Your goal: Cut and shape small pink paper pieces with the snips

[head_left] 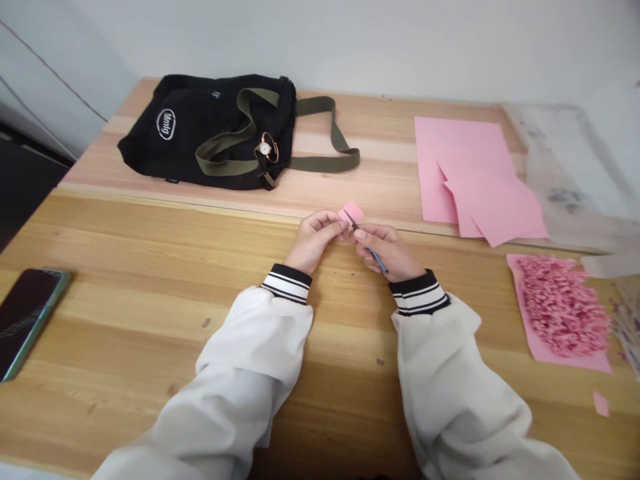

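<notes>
My left hand [317, 235] pinches a small pink paper piece [351, 213] above the wooden table [150, 267]. My right hand [387, 251] is closed around small scissors with a blue handle [376, 259]. The dark blades point up and left into the paper's edge. Both hands meet near the table's middle, and white sleeves with black striped cuffs cover my forearms.
A black bag [210, 130] with olive straps and a wristwatch [269, 146] lies at the back left. Pink paper sheets [465, 173] lie at the back right. A pink sheet heaped with curled paper bits [563, 310] sits right. A phone [25, 317] rests at the left edge.
</notes>
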A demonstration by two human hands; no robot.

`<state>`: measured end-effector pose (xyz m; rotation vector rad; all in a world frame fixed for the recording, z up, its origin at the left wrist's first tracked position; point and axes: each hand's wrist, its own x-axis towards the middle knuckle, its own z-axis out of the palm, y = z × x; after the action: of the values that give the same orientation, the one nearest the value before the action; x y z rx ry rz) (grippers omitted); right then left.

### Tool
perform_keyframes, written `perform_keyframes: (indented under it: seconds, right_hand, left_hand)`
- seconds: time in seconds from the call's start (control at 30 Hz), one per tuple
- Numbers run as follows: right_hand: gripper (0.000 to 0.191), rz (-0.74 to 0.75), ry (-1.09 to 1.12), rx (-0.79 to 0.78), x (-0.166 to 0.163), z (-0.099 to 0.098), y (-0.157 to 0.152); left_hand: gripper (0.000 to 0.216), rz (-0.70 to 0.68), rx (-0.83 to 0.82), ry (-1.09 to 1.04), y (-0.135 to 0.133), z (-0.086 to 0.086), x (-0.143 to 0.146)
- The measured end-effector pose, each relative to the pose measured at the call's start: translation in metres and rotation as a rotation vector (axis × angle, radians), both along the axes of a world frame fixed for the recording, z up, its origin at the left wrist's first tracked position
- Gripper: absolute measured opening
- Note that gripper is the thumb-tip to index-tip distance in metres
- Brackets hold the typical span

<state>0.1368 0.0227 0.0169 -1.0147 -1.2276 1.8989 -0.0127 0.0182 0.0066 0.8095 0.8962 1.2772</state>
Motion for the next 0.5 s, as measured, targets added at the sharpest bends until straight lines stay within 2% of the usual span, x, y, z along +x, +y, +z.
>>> perform_keyframes:
  seconds: [0.5]
  right_hand:
    - [0.042, -0.004, -0.014, 0.007, -0.0010, 0.0032, -0.0004]
  left_hand:
    - [0.025, 0.022, -0.006, -0.039, 0.0011, -0.0027, -0.0003]
